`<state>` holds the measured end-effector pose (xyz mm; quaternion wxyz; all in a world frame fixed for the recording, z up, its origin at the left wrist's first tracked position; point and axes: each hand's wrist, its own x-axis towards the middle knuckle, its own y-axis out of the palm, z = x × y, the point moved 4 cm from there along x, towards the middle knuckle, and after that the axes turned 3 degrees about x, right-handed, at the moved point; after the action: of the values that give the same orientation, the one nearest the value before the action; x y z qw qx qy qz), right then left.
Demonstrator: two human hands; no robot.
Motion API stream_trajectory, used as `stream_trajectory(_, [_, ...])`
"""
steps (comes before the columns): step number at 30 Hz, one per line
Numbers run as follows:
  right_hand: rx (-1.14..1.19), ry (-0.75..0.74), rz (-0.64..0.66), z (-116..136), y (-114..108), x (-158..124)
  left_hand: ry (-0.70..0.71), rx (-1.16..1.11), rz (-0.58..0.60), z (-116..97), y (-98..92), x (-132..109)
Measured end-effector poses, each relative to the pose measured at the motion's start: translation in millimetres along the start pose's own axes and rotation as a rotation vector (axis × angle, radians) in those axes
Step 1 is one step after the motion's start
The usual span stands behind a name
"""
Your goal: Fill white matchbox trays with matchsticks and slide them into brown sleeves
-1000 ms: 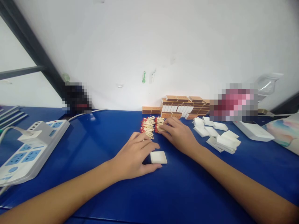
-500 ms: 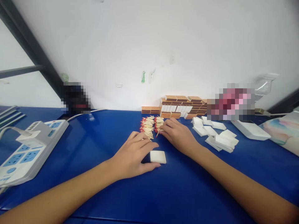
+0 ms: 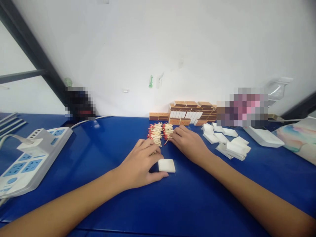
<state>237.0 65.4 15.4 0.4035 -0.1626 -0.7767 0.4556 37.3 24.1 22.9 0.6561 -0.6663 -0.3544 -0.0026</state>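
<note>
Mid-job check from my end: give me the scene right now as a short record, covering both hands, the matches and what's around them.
Left hand: curved at the left end of a shallow white rectangular tray; contact unclear
Right hand: fingertips at the right-hand pile of red-tipped wooden matches; grip unclear
Other matches: left-hand pile, partly hidden by left hand
Right side: scattered white rectangular pieces
Back: stacked orange-and-brown matchboxes by the white wall
Far left: white power strip with blue sockets
Surface: glossy blue table

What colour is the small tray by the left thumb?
The small tray is white; it shows best in the head view, the only one.
</note>
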Motion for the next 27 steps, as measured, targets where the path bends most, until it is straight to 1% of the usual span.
stream_trajectory(4, [-0.027,-0.033,-0.043,-0.4,0.4,-2.0,-0.006,-0.011,0.010,-0.9,-0.7,0.0])
stream_trajectory(12, [-0.010,-0.023,-0.040,-1.8,2.0,-3.3,-0.013,-0.022,0.015,-1.0,-0.4,-0.1])
stream_trajectory(22, [-0.015,-0.013,0.014,-2.4,0.8,-2.7,-0.006,-0.016,0.022,-1.3,-0.3,0.6])
stream_trajectory(27, [-0.038,-0.003,-0.003,-4.5,-2.1,-2.2,-0.012,-0.018,0.021,-1.0,0.0,0.8])
